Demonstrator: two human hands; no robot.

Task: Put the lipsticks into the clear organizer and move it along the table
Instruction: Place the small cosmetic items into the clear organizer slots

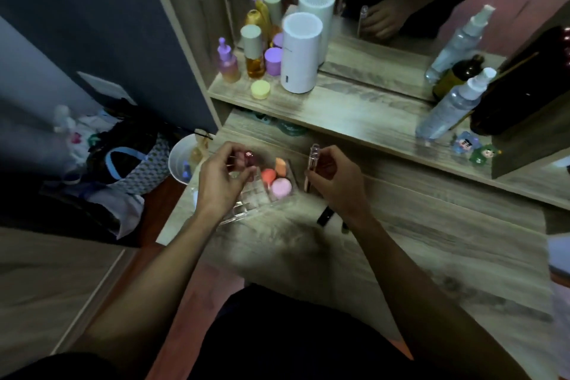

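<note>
While both hands hover over the near-left part of the desk (431, 241), each one is pinching a lipstick. Left hand (220, 177) has fingers curled round a small reddish lipstick (248, 157), held w/ fingertips right above the clear organizer (249, 197); can't tell if it touches the organizer. Right hand (334, 180) grips a slim clear-capped tube (311, 165), upright, slightly tilted, just right of the organizer.

Organizer sits on the desk btwn the two hands, close to the desk's left edge. Its right compartment holds makeup sponges: an orange one (267, 175), a lighter orange one (280, 165) behind it, and a pink puff (281, 188) nearest. Gridded slots on its left look see-through; contents unclear.

A black tube (324, 215) lies on the desk under the right wrist, w/ another dark item just beside it, mostly hidden.

Far side, on the raised shelf (354, 108): a white cylinder (300, 52), purple jar (273, 61), amber bottle (253, 52), yellow lid (260, 89) at left; spray bottle (453, 103) leaning at right. Mirror (401, 9) behind reflects the hands.
</note>
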